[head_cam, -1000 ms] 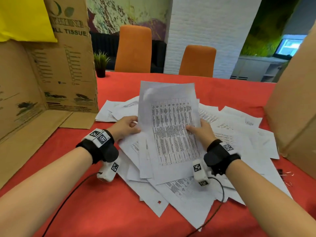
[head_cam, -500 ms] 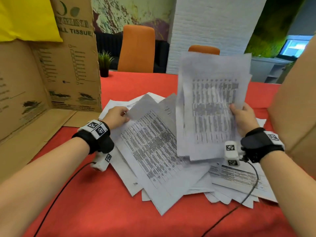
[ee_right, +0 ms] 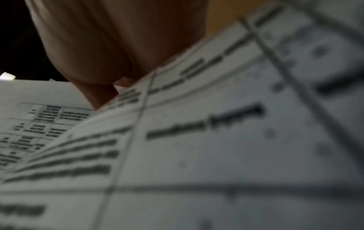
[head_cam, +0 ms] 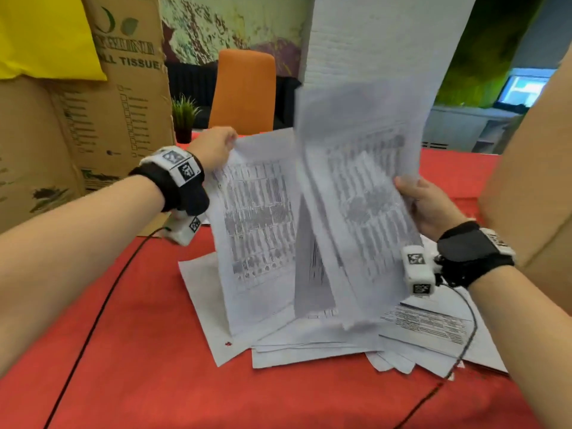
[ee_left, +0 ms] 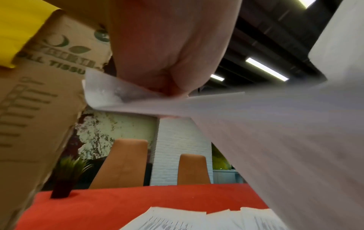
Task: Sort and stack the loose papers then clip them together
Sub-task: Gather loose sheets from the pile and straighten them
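Note:
My right hand (head_cam: pixel 414 196) grips a bundle of printed sheets (head_cam: pixel 356 196) by its right edge and holds it upright above the table. My left hand (head_cam: pixel 216 144) pinches the top corner of a single printed sheet (head_cam: pixel 253 224), raised beside the bundle on its left. In the left wrist view the fingers (ee_left: pixel 173 87) pinch that sheet's corner (ee_left: pixel 110 96). The right wrist view is filled by blurred printed paper (ee_right: pixel 197 140) under the hand. More loose papers (head_cam: pixel 325 345) lie fanned out on the red table (head_cam: pixel 154 382). No clip is in view.
A tall cardboard box (head_cam: pixel 123 88) marked "TISSUE" stands at the left, with a yellow bag (head_cam: pixel 40 35) on it. Another cardboard wall (head_cam: pixel 532 181) rises at the right. A small potted plant (head_cam: pixel 184 119) and an orange chair (head_cam: pixel 244 91) stand beyond the table.
Both hands have lifted. The right hand raised its bundle off the pile and turned it upright; the left hand picked one sheet up from the pile and brought it beside the bundle.

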A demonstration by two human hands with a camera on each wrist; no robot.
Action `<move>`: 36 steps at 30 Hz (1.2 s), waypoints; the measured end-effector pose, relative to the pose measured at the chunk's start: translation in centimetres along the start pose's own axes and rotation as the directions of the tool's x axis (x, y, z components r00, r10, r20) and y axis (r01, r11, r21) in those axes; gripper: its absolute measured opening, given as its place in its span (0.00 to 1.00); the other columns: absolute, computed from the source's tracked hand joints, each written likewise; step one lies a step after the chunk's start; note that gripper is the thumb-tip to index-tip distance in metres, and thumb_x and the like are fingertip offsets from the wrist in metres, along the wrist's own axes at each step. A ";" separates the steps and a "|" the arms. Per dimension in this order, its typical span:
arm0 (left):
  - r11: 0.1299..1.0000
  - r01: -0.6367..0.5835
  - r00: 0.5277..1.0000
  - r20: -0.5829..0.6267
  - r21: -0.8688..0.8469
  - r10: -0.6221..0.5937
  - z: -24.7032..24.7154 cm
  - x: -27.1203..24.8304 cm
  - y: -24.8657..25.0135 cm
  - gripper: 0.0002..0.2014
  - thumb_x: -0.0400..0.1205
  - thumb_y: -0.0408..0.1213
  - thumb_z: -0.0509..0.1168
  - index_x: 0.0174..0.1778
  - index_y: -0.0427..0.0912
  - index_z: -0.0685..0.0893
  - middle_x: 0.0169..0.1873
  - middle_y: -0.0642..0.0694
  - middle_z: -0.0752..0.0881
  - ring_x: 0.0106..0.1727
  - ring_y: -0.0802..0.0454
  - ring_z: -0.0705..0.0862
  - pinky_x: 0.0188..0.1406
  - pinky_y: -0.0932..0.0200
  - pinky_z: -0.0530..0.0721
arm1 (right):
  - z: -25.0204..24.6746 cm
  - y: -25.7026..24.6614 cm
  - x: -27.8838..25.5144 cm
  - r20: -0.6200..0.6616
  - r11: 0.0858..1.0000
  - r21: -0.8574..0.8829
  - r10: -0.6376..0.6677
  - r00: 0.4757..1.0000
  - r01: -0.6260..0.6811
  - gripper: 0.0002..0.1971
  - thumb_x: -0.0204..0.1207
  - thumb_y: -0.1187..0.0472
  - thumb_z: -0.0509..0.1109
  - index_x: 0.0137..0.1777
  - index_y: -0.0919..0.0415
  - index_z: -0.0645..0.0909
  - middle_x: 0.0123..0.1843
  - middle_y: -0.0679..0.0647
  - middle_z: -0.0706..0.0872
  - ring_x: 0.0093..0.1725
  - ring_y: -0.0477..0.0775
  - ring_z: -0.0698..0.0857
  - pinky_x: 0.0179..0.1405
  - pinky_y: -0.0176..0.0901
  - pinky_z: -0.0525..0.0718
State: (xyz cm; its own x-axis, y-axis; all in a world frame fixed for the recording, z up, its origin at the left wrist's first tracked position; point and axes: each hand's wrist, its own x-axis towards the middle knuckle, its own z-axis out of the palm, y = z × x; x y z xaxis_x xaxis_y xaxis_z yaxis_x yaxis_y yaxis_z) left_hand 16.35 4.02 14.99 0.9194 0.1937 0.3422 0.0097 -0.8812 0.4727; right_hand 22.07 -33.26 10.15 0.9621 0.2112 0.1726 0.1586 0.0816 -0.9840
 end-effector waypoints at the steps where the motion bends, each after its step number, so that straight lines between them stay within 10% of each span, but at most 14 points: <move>1: 1.000 0.002 0.998 0.059 -0.015 -0.001 -0.3 0.2 1.2 0.15 0.85 0.33 0.57 0.64 0.31 0.80 0.64 0.32 0.82 0.61 0.38 0.80 0.58 0.51 0.76 | 1.1 0.3 -0.2 -0.004 0.999 -0.048 -0.008 1.000 0.008 0.05 0.82 0.65 0.64 0.54 0.62 0.81 0.39 0.54 0.89 0.36 0.50 0.88 0.38 0.40 0.87; 6: 0.978 0.049 0.925 0.361 0.203 -0.122 -1.9 -2.7 4.1 0.27 0.67 0.32 0.68 0.65 0.35 0.78 0.29 0.50 0.76 0.29 0.48 0.73 0.27 0.64 0.76 | 6.0 2.4 -0.7 0.091 0.985 -0.170 0.021 0.996 -0.005 0.07 0.84 0.66 0.62 0.50 0.64 0.82 0.42 0.54 0.87 0.40 0.50 0.85 0.48 0.43 0.82; 9: 0.973 0.099 0.938 0.345 -0.207 -0.023 0.2 -2.5 5.9 0.05 0.83 0.25 0.61 0.54 0.33 0.77 0.57 0.35 0.85 0.48 0.46 0.79 0.54 0.47 0.82 | 7.0 3.5 -1.0 0.068 0.971 -0.228 0.095 0.993 -0.077 0.09 0.84 0.64 0.61 0.58 0.62 0.82 0.49 0.55 0.90 0.46 0.54 0.88 0.52 0.50 0.87; 11: 0.913 0.179 0.954 0.290 -0.368 -0.070 2.1 -1.9 4.9 0.16 0.88 0.39 0.54 0.63 0.32 0.79 0.66 0.31 0.81 0.62 0.41 0.81 0.67 0.45 0.78 | 6.1 4.2 -1.2 -0.039 0.969 -0.225 0.095 0.995 -0.102 0.10 0.84 0.66 0.61 0.61 0.63 0.81 0.51 0.58 0.88 0.48 0.58 0.87 0.52 0.51 0.86; 14: 0.894 0.415 0.790 0.553 -0.168 -0.263 5.1 -4.0 -0.5 0.33 0.86 0.60 0.44 0.73 0.36 0.72 0.63 0.38 0.80 0.65 0.37 0.80 0.70 0.46 0.74 | 2.8 6.2 -2.2 -0.209 0.937 -0.245 0.200 0.957 -0.249 0.11 0.82 0.72 0.60 0.60 0.71 0.80 0.44 0.61 0.82 0.40 0.59 0.81 0.35 0.42 0.82; 16: 0.933 0.303 0.715 0.601 0.192 -0.356 7.5 -5.3 -4.7 0.35 0.82 0.65 0.46 0.61 0.37 0.81 0.58 0.44 0.84 0.59 0.41 0.83 0.67 0.51 0.77 | 0.7 8.4 -3.1 -0.311 0.890 -0.264 0.287 0.906 -0.372 0.15 0.79 0.75 0.60 0.64 0.83 0.74 0.44 0.63 0.77 0.43 0.61 0.78 0.39 0.48 0.79; 19: 0.917 0.204 0.739 0.561 0.342 -0.374 9.7 -7.3 -7.2 0.25 0.78 0.63 0.61 0.29 0.44 0.76 0.30 0.48 0.80 0.31 0.52 0.76 0.30 0.65 0.73 | -0.5 10.4 -4.1 -0.403 0.860 -0.178 0.381 0.832 -0.479 0.19 0.81 0.77 0.59 0.72 0.80 0.68 0.57 0.63 0.79 0.57 0.69 0.83 0.62 0.59 0.80; 21: 0.931 0.222 0.755 0.554 0.288 -0.351 9.6 -8.6 -7.0 0.19 0.78 0.55 0.68 0.32 0.43 0.78 0.32 0.47 0.80 0.32 0.52 0.74 0.23 0.65 0.66 | -0.4 10.4 -4.6 -0.407 0.866 -0.115 0.406 0.818 -0.487 0.20 0.82 0.77 0.59 0.74 0.74 0.68 0.64 0.61 0.79 0.59 0.67 0.82 0.63 0.56 0.80; 24: 0.968 0.209 0.816 0.522 0.138 -0.250 9.1 -8.5 -6.7 0.13 0.82 0.43 0.67 0.48 0.35 0.85 0.43 0.44 0.83 0.44 0.49 0.79 0.32 0.66 0.73 | -1.1 9.8 -4.0 -0.452 0.880 -0.008 0.421 0.786 -0.475 0.21 0.84 0.74 0.59 0.76 0.74 0.65 0.64 0.63 0.79 0.48 0.61 0.82 0.39 0.43 0.85; 28: 0.940 0.335 0.887 0.356 -0.061 -0.294 10.1 -9.3 -6.0 0.14 0.82 0.36 0.65 0.58 0.30 0.84 0.58 0.35 0.86 0.59 0.39 0.84 0.56 0.53 0.80 | -1.0 8.9 -3.1 -0.437 0.868 0.051 0.464 0.770 -0.494 0.13 0.83 0.72 0.61 0.65 0.76 0.76 0.51 0.64 0.84 0.37 0.56 0.80 0.44 0.49 0.83; 32: 0.922 0.378 0.858 0.404 -0.078 -0.317 13.4 -11.9 -3.3 0.10 0.83 0.33 0.61 0.55 0.31 0.81 0.61 0.30 0.83 0.63 0.35 0.81 0.50 0.53 0.76 | 1.8 9.0 -2.5 -0.350 0.838 -0.030 0.502 0.791 -0.545 0.08 0.82 0.73 0.61 0.42 0.66 0.76 0.41 0.60 0.77 0.35 0.55 0.77 0.39 0.49 0.80; 34: 0.888 0.448 0.836 0.400 -0.103 -0.375 14.8 -12.5 -2.4 0.09 0.85 0.32 0.56 0.56 0.32 0.77 0.64 0.28 0.80 0.66 0.33 0.79 0.51 0.53 0.75 | 3.1 9.5 -2.4 -0.301 0.804 -0.239 0.471 0.829 -0.544 0.02 0.78 0.72 0.64 0.47 0.67 0.77 0.51 0.63 0.80 0.42 0.57 0.81 0.53 0.55 0.84; 36: 0.830 0.549 0.796 0.366 -0.100 -0.482 15.9 -12.4 -2.3 0.17 0.87 0.35 0.52 0.70 0.31 0.71 0.71 0.29 0.73 0.72 0.32 0.72 0.66 0.48 0.73 | 3.7 9.9 -2.5 -0.303 0.756 -0.356 0.462 0.833 -0.549 0.09 0.76 0.73 0.65 0.56 0.72 0.78 0.58 0.69 0.83 0.47 0.61 0.83 0.46 0.53 0.85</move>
State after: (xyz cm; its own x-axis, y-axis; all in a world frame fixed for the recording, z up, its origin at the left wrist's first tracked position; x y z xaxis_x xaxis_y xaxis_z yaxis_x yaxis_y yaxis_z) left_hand 11.15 -3.16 -3.24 0.8709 0.4215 -0.2528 0.4734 -0.5816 0.6615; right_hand 20.40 -29.39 0.18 0.9424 -0.0819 -0.3244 -0.3291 -0.4009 -0.8550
